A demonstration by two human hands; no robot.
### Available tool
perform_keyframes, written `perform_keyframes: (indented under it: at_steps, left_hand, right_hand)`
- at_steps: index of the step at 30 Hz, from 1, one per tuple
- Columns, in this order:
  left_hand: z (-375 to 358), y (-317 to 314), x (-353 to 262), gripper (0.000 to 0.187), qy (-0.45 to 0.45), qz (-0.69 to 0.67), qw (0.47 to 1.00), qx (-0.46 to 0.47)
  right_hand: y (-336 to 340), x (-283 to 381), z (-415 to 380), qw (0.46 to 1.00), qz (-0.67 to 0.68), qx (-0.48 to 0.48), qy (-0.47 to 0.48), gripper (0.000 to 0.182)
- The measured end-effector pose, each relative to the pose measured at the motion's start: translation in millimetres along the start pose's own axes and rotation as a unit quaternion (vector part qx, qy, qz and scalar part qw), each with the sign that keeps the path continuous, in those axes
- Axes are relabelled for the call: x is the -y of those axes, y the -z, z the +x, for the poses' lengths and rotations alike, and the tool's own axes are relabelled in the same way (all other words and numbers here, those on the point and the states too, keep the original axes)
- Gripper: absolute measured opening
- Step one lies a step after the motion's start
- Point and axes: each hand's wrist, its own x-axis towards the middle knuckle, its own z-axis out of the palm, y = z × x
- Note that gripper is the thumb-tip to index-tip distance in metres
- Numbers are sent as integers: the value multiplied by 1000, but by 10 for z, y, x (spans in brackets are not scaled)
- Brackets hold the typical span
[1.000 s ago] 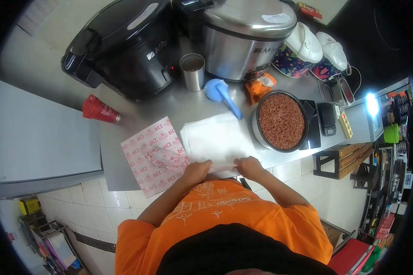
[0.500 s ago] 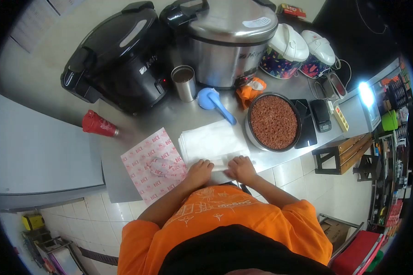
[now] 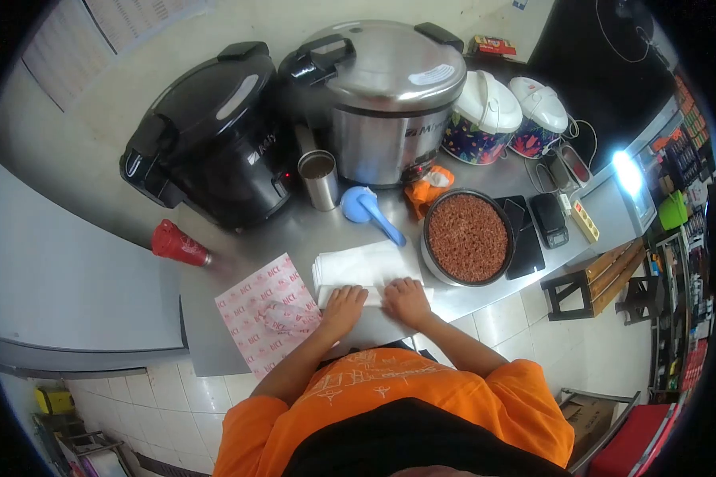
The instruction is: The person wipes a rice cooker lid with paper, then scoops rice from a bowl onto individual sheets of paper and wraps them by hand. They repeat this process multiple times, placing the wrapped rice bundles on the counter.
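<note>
A folded white cloth point(image 3: 359, 265) lies on the metal table in front of me, with a turned-over strip along its near side. Palm down, my left hand point(image 3: 344, 308) rests on the left part of that strip, its fingers stretched forward. My right hand point(image 3: 406, 301) presses the right part in the same way, fingers a little apart. Left of the cloth is a pink and white printed paper sheet point(image 3: 254, 306) with a small wrapped bundle point(image 3: 289, 316) of the same print on it. A round pan of reddish-brown grainy food point(image 3: 467, 238) stands to the right.
Behind the cloth lies a blue rice paddle point(image 3: 371, 211) near a steel cup point(image 3: 320, 184). Large black point(image 3: 215, 151) and steel point(image 3: 386, 95) cookers stand at the back. A red tumbler point(image 3: 180, 244) lies left; a black scale point(image 3: 549, 219) and power strip point(image 3: 585, 221) are right.
My hands have flattened from a curled grip at the cloth's near edge to lying on the folded strip. The cloth now covers less depth. The view has tilted up slightly.
</note>
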Motion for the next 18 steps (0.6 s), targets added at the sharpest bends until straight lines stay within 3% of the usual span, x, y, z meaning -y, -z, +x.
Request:
perform_keyframes:
  at_steps: [3, 5, 6, 8, 9, 10, 11, 12, 14, 15, 18]
  left_hand:
    - [80, 26, 5, 30, 24, -31, 999, 2]
    - [100, 161, -76, 31, 45, -30, 986, -160]
    - [73, 237, -114, 31, 43, -28, 985, -164]
    - [-21, 329, -182, 34, 190, -212, 958, -11]
    - [-15, 289, -195, 34, 185, -211, 960, -9]
    - [16, 215, -210, 37, 316, -446, 837, 19]
    - [48, 157, -216, 41, 421, -641, 641, 45]
    - [83, 132, -211, 41, 418, -639, 645, 45]
    - [139, 90, -168, 47, 403, -806, 432, -47]
    - [174, 85, -127, 43, 393, -812, 419, -101]
    - [258, 435, 14, 39, 405, -808, 394, -166]
  right_hand:
    - [-98, 20, -26, 999, 0, -46, 2, 29]
    - [-154, -103, 77, 1000, -28, -12, -1, 33]
    - [-122, -129, 155, 999, -30, -16, 1, 33]
    - [-67, -128, 296, 989, 73, 84, -100, 38]
    - [-37, -99, 332, 988, 74, 81, -105, 38]
    - [3, -59, 365, 964, 178, 120, -156, 39]
    - [25, -32, 389, 925, 280, 157, -203, 41]
    - [2, -6, 380, 926, 282, 152, -203, 41]
    - [-85, 87, 336, 856, 470, 128, -173, 44]
    - [24, 165, 333, 777, 571, 161, -213, 44]
    - [388, 464, 313, 740, 620, 176, -192, 47]
